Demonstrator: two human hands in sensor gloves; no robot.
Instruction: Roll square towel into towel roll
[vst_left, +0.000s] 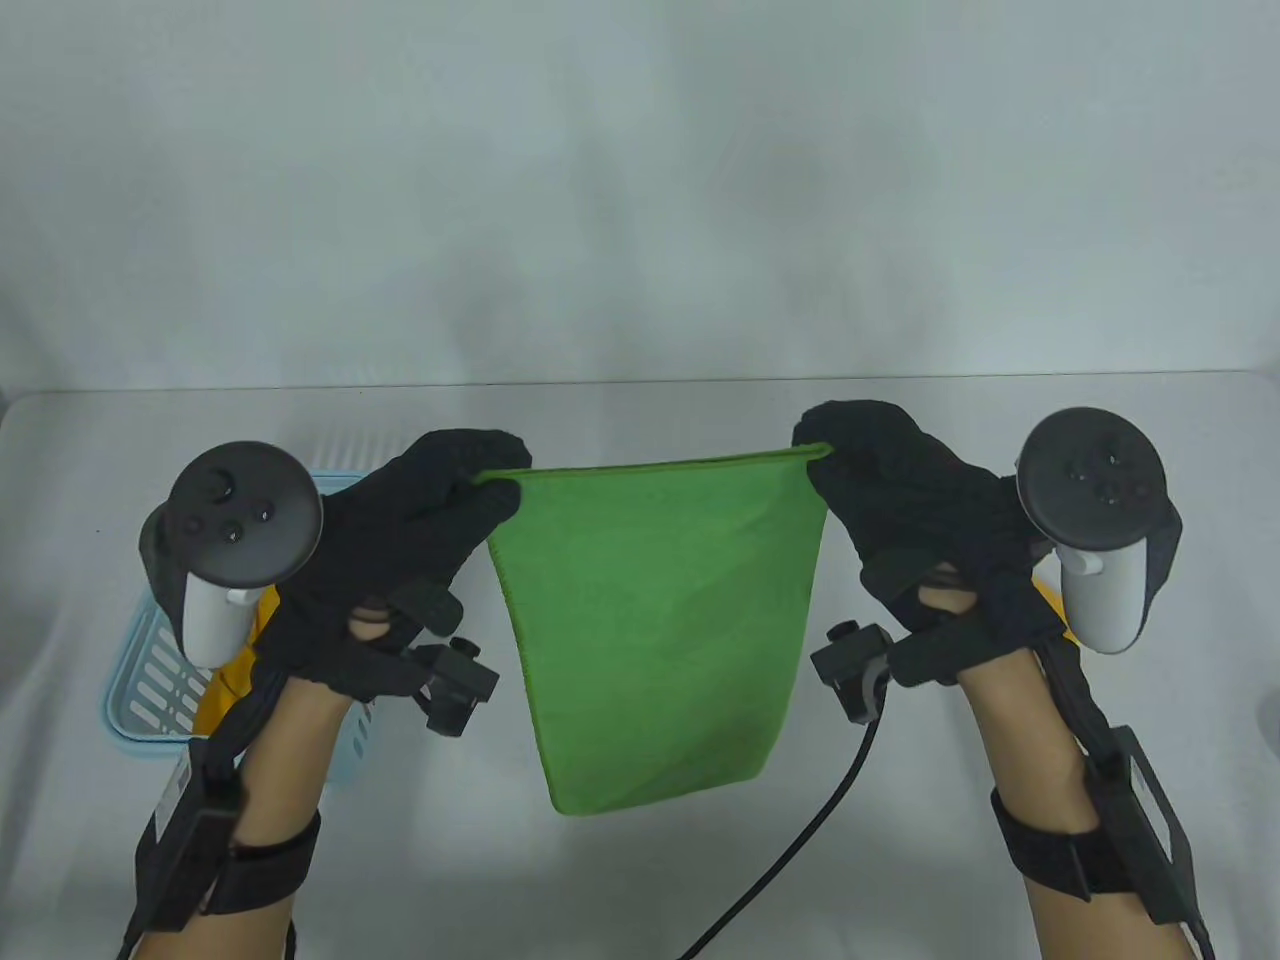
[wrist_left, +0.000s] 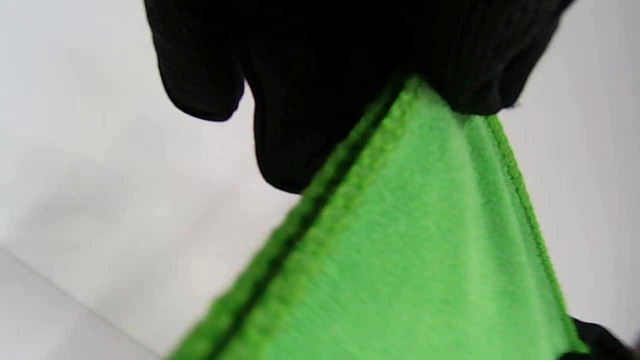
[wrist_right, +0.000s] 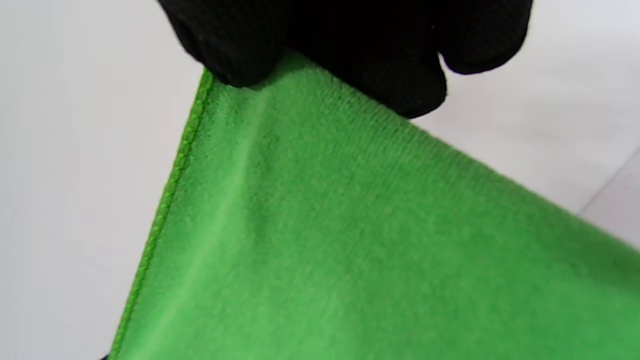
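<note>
The green towel (vst_left: 655, 620) is held hanging above the table (vst_left: 640, 880), one top corner pinched by the left hand (vst_left: 400, 560) and one by the right hand (vst_left: 910, 530); judged light, limp, non-slippery, best gripped at hemmed corners.

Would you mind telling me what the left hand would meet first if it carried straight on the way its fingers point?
Probably nothing: the left hand, pinching the green towel, points toward bare table; depth is unclear.
</note>
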